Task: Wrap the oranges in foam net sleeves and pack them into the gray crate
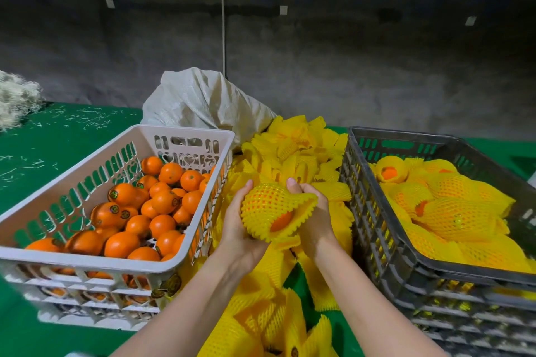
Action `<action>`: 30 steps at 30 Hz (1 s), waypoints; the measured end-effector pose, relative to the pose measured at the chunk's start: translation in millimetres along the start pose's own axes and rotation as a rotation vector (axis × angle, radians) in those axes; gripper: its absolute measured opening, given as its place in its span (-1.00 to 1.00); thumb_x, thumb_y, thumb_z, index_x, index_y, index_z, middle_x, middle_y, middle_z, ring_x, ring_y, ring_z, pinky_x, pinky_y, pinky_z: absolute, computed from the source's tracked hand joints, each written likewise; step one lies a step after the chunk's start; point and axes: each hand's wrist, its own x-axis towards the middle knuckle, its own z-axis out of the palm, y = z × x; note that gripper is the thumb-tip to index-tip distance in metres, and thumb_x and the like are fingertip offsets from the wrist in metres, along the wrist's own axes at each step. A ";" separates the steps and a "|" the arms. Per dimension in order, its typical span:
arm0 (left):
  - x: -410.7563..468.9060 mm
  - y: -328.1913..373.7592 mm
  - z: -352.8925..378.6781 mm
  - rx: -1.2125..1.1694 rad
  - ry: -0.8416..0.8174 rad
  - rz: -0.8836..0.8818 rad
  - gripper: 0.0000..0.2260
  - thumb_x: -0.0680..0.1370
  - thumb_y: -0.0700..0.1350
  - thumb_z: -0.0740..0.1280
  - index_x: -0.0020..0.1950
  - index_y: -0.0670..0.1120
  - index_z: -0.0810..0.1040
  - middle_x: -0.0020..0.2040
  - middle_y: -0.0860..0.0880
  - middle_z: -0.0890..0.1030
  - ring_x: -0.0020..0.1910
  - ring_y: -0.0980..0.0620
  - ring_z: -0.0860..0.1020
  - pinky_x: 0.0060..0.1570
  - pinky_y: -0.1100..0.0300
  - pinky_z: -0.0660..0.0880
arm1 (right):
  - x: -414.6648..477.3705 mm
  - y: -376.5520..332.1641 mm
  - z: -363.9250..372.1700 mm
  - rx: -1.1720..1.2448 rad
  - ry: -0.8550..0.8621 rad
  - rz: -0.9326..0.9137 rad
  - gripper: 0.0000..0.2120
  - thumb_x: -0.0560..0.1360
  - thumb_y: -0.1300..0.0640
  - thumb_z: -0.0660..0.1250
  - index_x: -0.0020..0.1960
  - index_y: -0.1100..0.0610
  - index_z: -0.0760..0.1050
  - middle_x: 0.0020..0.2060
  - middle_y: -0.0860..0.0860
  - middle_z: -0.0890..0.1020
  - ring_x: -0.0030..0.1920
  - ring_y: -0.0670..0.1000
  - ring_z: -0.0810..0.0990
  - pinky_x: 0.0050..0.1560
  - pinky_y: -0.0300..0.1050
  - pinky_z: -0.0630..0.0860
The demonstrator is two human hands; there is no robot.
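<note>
You are holding one orange (282,222) in front of you, up over the pile of yellow sleeves (293,148). The orange is sitting inside a yellow foam net sleeve (268,204), and a bit of it is peeking out of the sleeve's open end, which is facing you.

Your left hand (237,223) is cupping the round, covered part from below and from the left. Its fingers are curling round the sleeve and its thumb is pointing up. Your right hand (314,220) is gripping the loose open end of the sleeve, with its thumb on top and its fingers curling behind.

The gray crate (374,229) is sitting just to your right on the green table (58,148). Many wrapped oranges (455,217) are lying in it. A white crate (87,265) is sitting on your left, and bare oranges (162,200) are filling it. A white sack (203,98) is slumping behind the pile.
</note>
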 end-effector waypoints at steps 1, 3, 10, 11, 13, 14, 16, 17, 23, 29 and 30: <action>0.7 -0.7 -1.0 0.002 0.028 -0.001 -0.66 0.45 0.09 0.33 0.10 -0.11 0.56 -0.19 -0.19 0.69 -0.25 -0.15 0.68 -0.35 0.06 0.60 | 0.5 -0.2 -0.3 -0.001 -0.021 0.064 -0.77 0.58 0.15 0.20 -0.25 0.12 0.42 -0.30 0.06 0.55 -0.28 -0.02 0.51 -0.28 -0.16 0.46; 3.8 -0.1 -4.0 0.038 0.109 0.049 -0.70 0.52 0.09 0.30 0.18 -0.01 0.52 -0.18 -0.15 0.69 -0.22 -0.13 0.66 -0.36 0.08 0.58 | 1.9 -0.5 -4.0 0.009 -0.065 0.165 -0.82 0.60 0.16 0.16 -0.16 0.06 0.46 -0.15 0.08 0.57 -0.19 0.02 0.54 -0.20 -0.12 0.48; 11.9 -1.7 -7.1 0.512 0.309 0.424 -0.63 0.54 0.05 0.32 -0.45 -0.01 0.56 -0.45 0.08 0.60 -0.35 0.10 0.59 -0.29 0.18 0.51 | -6.1 2.9 -3.2 0.336 -0.173 0.419 -0.44 0.53 -0.27 0.02 0.19 0.11 0.52 0.06 0.16 0.63 0.05 0.12 0.61 0.00 -0.01 0.56; 12.4 -2.8 -8.7 0.606 0.329 0.533 -0.53 0.55 0.02 0.32 -0.57 -0.02 0.47 -0.55 0.08 0.47 -0.49 0.14 0.49 -0.36 0.18 0.42 | -8.1 5.6 -1.3 0.317 -0.163 0.444 -0.42 0.52 -0.29 0.02 0.19 0.12 0.52 0.06 0.17 0.63 0.05 0.13 0.61 0.02 0.01 0.56; 12.8 -4.2 -10.6 0.782 0.339 0.705 -0.45 0.56 -0.02 0.33 -0.64 -0.02 0.30 -0.63 0.10 0.24 -0.60 0.17 0.23 -0.38 0.12 0.28 | -10.5 9.9 0.2 0.282 -0.159 0.477 -0.41 0.52 -0.31 0.01 0.17 0.11 0.53 0.02 0.16 0.65 0.02 0.14 0.62 0.04 0.06 0.54; 13.3 -3.9 -10.6 0.823 0.339 0.749 -0.44 0.56 -0.03 0.33 -0.64 -0.02 0.27 -0.64 0.09 0.20 -0.61 0.16 0.17 -0.34 0.10 0.29 | -10.9 10.3 0.0 0.297 -0.155 0.480 -0.43 0.52 -0.30 0.02 0.13 0.11 0.54 -0.03 0.15 0.67 -0.03 0.14 0.63 0.00 0.05 0.54; 13.6 -4.2 -8.9 0.799 0.332 0.748 -0.43 0.56 -0.04 0.32 -0.64 -0.03 0.25 -0.64 0.08 0.17 -0.60 0.16 0.14 -0.30 0.09 0.30 | -10.5 8.4 -0.6 0.390 -0.122 0.476 -0.50 0.53 -0.23 0.10 0.09 0.16 0.55 -0.12 0.15 0.68 -0.10 0.12 0.63 -0.12 -0.01 0.56; 14.1 -4.6 -8.2 0.751 0.326 0.718 -0.43 0.57 -0.04 0.31 -0.64 -0.03 0.26 -0.63 0.08 0.18 -0.60 0.17 0.15 -0.35 0.11 0.29 | -10.0 7.5 -0.7 0.433 -0.098 0.476 -0.55 0.53 -0.18 0.16 0.08 0.18 0.55 -0.13 0.16 0.67 -0.11 0.13 0.63 -0.16 -0.03 0.55; 19.9 -7.2 -16.1 0.673 0.267 0.652 -0.58 0.45 0.13 0.27 -0.41 -0.19 0.37 -0.39 -0.17 0.34 -0.35 -0.10 0.29 -0.22 0.04 0.31 | -12.8 5.3 -3.6 0.469 -0.101 0.479 -0.66 0.49 -0.07 0.27 0.07 0.18 0.57 -0.16 0.15 0.66 -0.13 0.10 0.61 -0.14 -0.06 0.53; 20.9 -3.1 -14.1 0.832 0.229 0.618 -0.43 0.35 0.24 0.28 -0.25 -0.33 0.49 -0.31 -0.16 0.52 -0.29 -0.06 0.45 -0.18 0.01 0.40 | -12.9 0.1 -7.9 0.443 -0.119 0.411 -0.77 0.48 -0.03 0.27 -0.16 0.12 0.57 -0.35 0.06 0.65 -0.34 -0.01 0.63 -0.28 -0.15 0.50; 21.9 0.2 -13.8 0.849 0.277 0.526 -0.46 0.33 0.29 0.28 -0.16 -0.22 0.52 -0.21 -0.08 0.57 -0.20 0.00 0.50 -0.12 0.03 0.44 | -12.3 -1.3 -8.8 0.406 -0.095 0.364 -0.79 0.48 -0.03 0.27 -0.13 0.09 0.58 -0.31 0.05 0.67 -0.30 -0.02 0.65 -0.27 -0.17 0.51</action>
